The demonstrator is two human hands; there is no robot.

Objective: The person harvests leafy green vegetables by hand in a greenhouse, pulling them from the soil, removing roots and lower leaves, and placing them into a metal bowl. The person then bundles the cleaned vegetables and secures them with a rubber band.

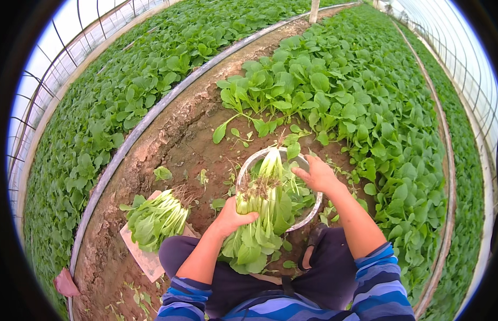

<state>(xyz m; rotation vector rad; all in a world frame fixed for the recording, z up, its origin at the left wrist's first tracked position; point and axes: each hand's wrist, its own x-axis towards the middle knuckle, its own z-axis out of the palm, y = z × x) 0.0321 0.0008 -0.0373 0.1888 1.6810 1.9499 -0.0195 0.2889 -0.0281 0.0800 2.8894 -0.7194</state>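
My left hand [233, 218] is closed around a thick bunch of leafy greens [255, 236], roots up and leaves hanging towards my lap. Just beyond those roots, a few more pale-stemmed plants [272, 164] lie with their roots pointing away from me. Below is a round tub [318, 200] with a pale rim, holding loose leaves [301, 200]. Over the tub's right side is my right hand [316, 174], thumb apart from the fingers, with nothing seen in its grasp. The bunch hides much of the tub.
To my left, a pile of greens [156, 220] with roots rests on a flat board [142, 259]. A grey pipe [152, 112] curves along the bare soil [168, 148]. Dense growing greens [353, 92] stand ahead and right. A reddish scrap [66, 283] lies by the pipe.
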